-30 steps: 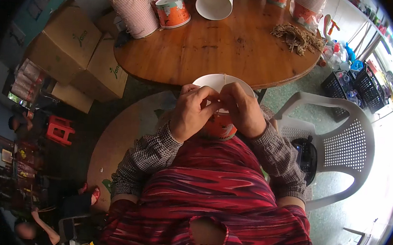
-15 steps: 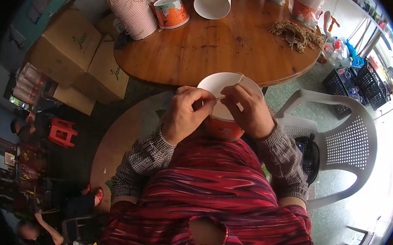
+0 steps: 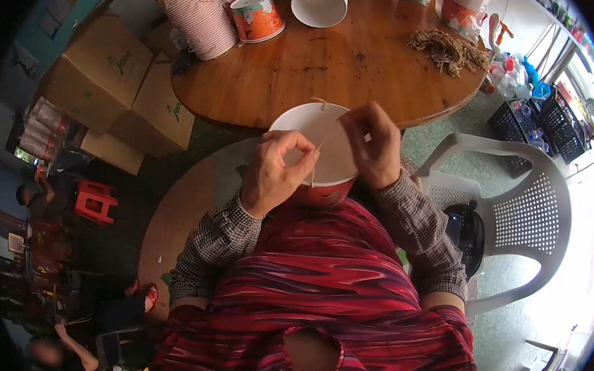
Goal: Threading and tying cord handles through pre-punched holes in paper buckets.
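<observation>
A paper bucket (image 3: 325,194), white inside and red outside, rests against my lap below the table's front edge. A thin twisted cord (image 3: 320,147) shows at its near rim, and a knotted piece of similar cord sits on the far rim. My left hand (image 3: 276,167) is over the bucket's near left side, thumb and forefinger pinched on the thin cord. Over the right rim is my right hand (image 3: 374,146), raised, its fingers curled together. What it holds, if anything, cannot be made out.
On the round wooden table (image 3: 304,82) are stacked paper buckets (image 3: 192,16), an orange bucket (image 3: 257,19), a white bucket on its side (image 3: 320,4) and a bundle of cords (image 3: 451,53). Cardboard boxes (image 3: 109,62) stand left, a plastic chair (image 3: 529,209) right. Other people sit at far left.
My right hand has moved up and right, away from my left hand. The bucket has shifted left and turned, so the knotted cord now shows on its far rim.
</observation>
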### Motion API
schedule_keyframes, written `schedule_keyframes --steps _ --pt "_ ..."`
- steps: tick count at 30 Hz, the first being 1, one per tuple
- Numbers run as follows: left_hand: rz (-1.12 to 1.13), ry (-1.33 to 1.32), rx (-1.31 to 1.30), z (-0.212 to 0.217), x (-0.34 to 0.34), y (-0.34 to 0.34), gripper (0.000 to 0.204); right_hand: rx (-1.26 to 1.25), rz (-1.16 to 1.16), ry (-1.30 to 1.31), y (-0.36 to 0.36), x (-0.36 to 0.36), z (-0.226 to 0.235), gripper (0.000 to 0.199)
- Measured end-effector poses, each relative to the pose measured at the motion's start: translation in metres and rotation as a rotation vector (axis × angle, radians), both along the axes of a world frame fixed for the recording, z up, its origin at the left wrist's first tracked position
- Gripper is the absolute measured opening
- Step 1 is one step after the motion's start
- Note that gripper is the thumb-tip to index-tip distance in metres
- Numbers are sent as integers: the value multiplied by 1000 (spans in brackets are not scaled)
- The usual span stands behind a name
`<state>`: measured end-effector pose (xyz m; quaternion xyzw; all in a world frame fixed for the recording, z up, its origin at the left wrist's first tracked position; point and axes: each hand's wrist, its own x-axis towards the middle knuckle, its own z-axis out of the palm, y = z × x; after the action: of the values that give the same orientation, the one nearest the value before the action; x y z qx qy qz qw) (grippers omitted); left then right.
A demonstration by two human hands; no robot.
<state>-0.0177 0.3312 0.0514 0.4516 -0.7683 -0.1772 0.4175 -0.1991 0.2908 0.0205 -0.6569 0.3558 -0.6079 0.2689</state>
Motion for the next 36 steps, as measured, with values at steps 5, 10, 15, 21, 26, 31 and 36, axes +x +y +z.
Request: schedule_keyframes --steps 5,10,15,21,26,31,36 --pt "-76 -101 -115 -10 0 17 8 166 -59 -286 -31 -20 -17 13" --pt "-64 -54 -176 -26 2 12 9 286 13 -391 -33 -29 -25 16" --pt "-56 -6 -208 -24 -2 10 10 343 55 -138 -51 -59 -37 19" --pt "-58 4 -203 -23 -4 9 11 452 -45 338 -43 -84 -24 16" --pt "-71 1 -185 -23 -6 9 12 258 222 411 -6 -50 11 16" --pt "-82 -35 -198 -23 -8 9 13 127 674 539 -12 -35 27 16" --pt "-30 -52 -193 -26 -4 9 14 109 718 545 -18 -32 31 16"
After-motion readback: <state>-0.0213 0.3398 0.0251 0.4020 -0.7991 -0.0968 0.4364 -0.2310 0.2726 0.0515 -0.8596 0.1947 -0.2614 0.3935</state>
